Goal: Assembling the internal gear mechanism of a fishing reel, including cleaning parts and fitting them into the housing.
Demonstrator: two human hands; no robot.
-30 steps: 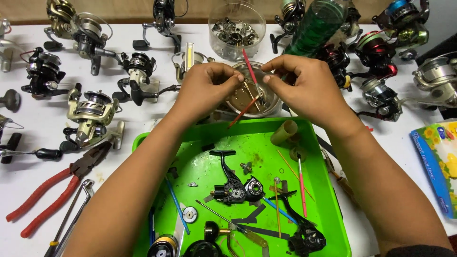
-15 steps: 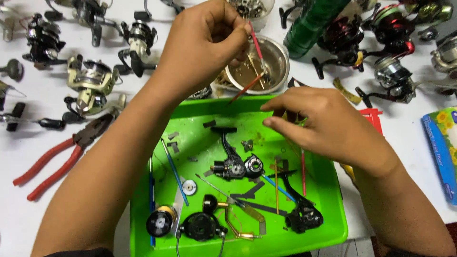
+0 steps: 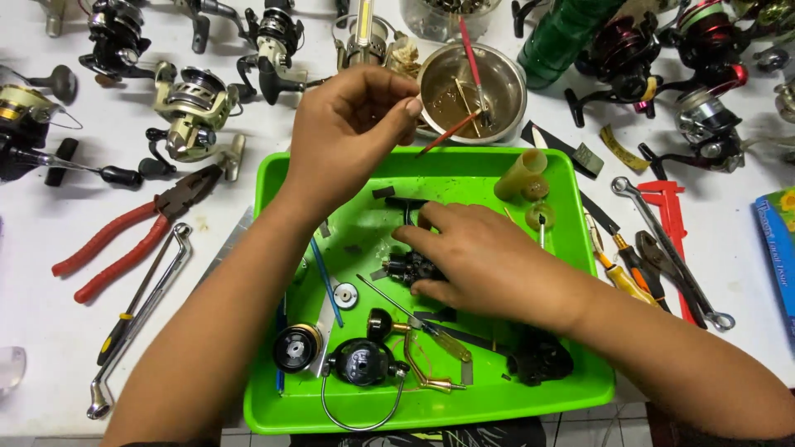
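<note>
My right hand [image 3: 489, 261] lies in the green tray [image 3: 464, 165], its fingers closed over a small black reel body [image 3: 407, 266] in the tray's middle. Above the tray's back edge my left hand [image 3: 356, 124] is raised with thumb and fingertips pinched together, just left of a metal bowl [image 3: 507, 74]. Whatever sits between those fingertips is too small to see. Oily liquid, thin sticks and a red-handled brush [image 3: 470, 50] are in the bowl. At the tray's front lie a black spool [image 3: 296, 348], a black rotor with a wire bail [image 3: 363, 362] and a screwdriver [image 3: 431, 327].
Red-handled pliers [image 3: 124, 240] and a bent wrench [image 3: 141, 314] lie left of the tray. To its right are a spanner [image 3: 671, 248], a red caliper [image 3: 672, 219] and a yellow-handled screwdriver [image 3: 621, 277]. Several fishing reels [image 3: 195, 103] and a green bottle [image 3: 563, 33] line the back.
My right hand left the bowl, came down into the tray and closed on the black reel body. The left hand stayed raised near the bowl, fingers pinched.
</note>
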